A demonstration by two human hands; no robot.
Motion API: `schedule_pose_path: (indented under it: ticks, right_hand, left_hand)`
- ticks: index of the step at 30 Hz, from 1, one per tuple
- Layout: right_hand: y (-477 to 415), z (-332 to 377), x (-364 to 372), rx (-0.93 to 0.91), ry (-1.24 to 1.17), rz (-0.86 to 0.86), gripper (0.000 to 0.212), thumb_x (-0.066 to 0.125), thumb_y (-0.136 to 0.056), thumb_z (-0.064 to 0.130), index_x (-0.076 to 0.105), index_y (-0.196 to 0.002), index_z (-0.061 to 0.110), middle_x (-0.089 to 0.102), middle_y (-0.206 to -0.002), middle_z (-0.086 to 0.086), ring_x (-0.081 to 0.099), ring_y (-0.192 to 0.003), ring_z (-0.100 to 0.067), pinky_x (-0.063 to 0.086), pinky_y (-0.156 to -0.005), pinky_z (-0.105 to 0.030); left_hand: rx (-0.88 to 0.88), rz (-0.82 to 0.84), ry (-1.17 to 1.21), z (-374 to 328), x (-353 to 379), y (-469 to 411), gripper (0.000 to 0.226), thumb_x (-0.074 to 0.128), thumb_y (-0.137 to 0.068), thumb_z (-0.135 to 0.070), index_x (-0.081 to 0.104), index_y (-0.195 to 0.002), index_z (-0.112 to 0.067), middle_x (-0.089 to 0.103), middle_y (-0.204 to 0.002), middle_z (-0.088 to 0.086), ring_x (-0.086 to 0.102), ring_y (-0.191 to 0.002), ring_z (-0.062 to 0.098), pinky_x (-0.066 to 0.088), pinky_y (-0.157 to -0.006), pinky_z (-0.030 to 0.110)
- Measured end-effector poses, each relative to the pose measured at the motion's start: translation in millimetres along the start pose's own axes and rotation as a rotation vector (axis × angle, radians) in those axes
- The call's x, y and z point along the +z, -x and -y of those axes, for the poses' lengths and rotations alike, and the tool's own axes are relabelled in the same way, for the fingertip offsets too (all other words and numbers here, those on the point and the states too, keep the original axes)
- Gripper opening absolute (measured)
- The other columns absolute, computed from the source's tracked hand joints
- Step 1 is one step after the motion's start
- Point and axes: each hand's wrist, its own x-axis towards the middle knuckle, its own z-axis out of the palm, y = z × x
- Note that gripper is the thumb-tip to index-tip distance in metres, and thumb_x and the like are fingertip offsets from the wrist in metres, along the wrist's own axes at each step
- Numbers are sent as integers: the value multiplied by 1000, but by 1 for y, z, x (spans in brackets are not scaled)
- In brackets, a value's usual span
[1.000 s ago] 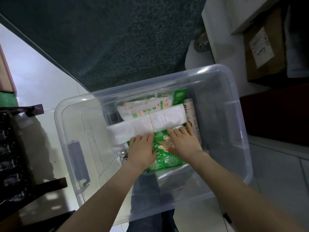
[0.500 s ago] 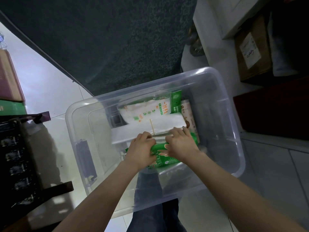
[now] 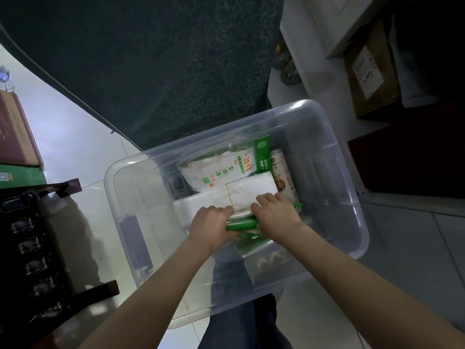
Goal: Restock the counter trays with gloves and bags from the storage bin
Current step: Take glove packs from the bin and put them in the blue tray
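A clear plastic storage bin (image 3: 334, 137) stands on the floor below me. Inside lie a white bundle of bags (image 3: 251, 192) tied with a rubber band, a white-and-green glove packet (image 3: 221, 170) behind it, and a beige packet (image 3: 283, 177) at the right. My left hand (image 3: 210, 226) and my right hand (image 3: 275, 215) both grip a green glove packet (image 3: 241, 224) at the near side of the bundle, fingers curled over its top edge. Most of the green packet is hidden under my hands.
A dark green mat (image 3: 151, 59) lies beyond the bin. A black rack (image 3: 30, 260) stands at the left, with a red-brown box (image 3: 15, 132) above it. A cardboard box (image 3: 370, 71) and white furniture (image 3: 314, 46) stand at the right. My leg (image 3: 234, 285) shows under the bin.
My hands went from lying flat on the green packet to curling round it. The packet has tipped up onto its edge, and the view has shifted toward the bin's right.
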Motion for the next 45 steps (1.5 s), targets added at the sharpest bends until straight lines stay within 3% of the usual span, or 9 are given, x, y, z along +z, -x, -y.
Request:
schedule_pose_path:
  ticks: [4, 10, 14, 24, 27, 30, 36, 41, 45]
  right_hand:
    - [-7, 0, -5, -42, -90, -44, 49, 62, -83, 13, 38, -124, 21, 62, -103, -5, 59, -90, -27, 43, -74, -37]
    - [-15, -27, -22, 58, -89, -118, 50, 65, -81, 9, 43, -122, 25, 62, -98, -2, 58, -86, -25, 37, -65, -31]
    - [-19, -37, -28, 55, -61, -111, 53, 61, -78, 4, 43, -124, 23, 63, -104, -4, 59, -95, -28, 40, -74, -33]
    - [-6, -28, -19, 90, -44, -80, 42, 59, -84, 8, 47, -123, 17, 58, -114, -9, 56, -102, -30, 43, -80, -37]
    - [10, -22, -24, 117, -66, -168, 40, 59, -82, 4, 52, -119, 15, 43, -132, -12, 53, -106, -32, 43, -71, -37]
    - [38, -20, -34, 173, -64, -279, 32, 65, -75, 1, 58, -104, 13, 31, -148, -18, 52, -109, -33, 40, -64, -35]
    - [120, -19, -73, 159, -45, -436, 27, 67, -72, 6, 64, -95, 21, -9, -162, -1, 45, -112, -24, 46, -62, -34]
    - [211, -12, -101, 177, 6, -510, 23, 60, -79, 16, 63, -102, 20, 47, -138, -7, 55, -102, -28, 47, -67, -38]
    - [306, -9, -125, 302, 32, -585, 19, 53, -85, 25, 59, -103, 23, 50, -114, -4, 51, -100, -26, 44, -73, -40]
  left_hand:
    - [47, -61, -21, 13, -11, -6, 48, 58, -76, -65, 60, -102, -25, 71, -91, -2, 62, -83, 20, 37, -79, 33]
    - [-46, -268, 139, 43, -33, -23, 59, 32, -95, -55, 40, -142, -20, 34, -153, 6, 32, -139, 27, 26, -112, 47]
    - [-160, -257, 74, 42, -40, -47, 52, 48, -93, -29, 37, -141, -13, 45, -142, 13, 47, -122, 33, 39, -102, 44]
    - [-190, -169, -3, 23, -35, -56, 29, 59, -88, -22, 60, -116, -18, 49, -126, 13, 44, -117, 32, 39, -97, 43]
    - [-145, -168, 123, 18, -40, -43, 19, 50, -91, -13, 55, -110, -15, 64, -109, 13, 61, -91, 31, 51, -75, 39]
    - [-22, -271, 184, 7, -57, -23, 15, 50, -93, -16, 53, -107, -15, 68, -84, 10, 63, -69, 28, 41, -55, 31]
    - [258, -250, 118, -33, -120, 24, 18, 51, -94, -35, 50, -109, -26, 68, -93, 3, 62, -76, 23, 46, -58, 33]
    - [439, -221, -29, -107, -170, 74, 32, 36, -90, -60, 48, -104, -34, 68, -92, -1, 63, -81, 22, 48, -62, 35]
    - [538, -241, -99, -180, -199, 132, 57, 38, -66, -85, 40, -103, -42, 63, -96, -12, 59, -83, 15, 39, -58, 31]
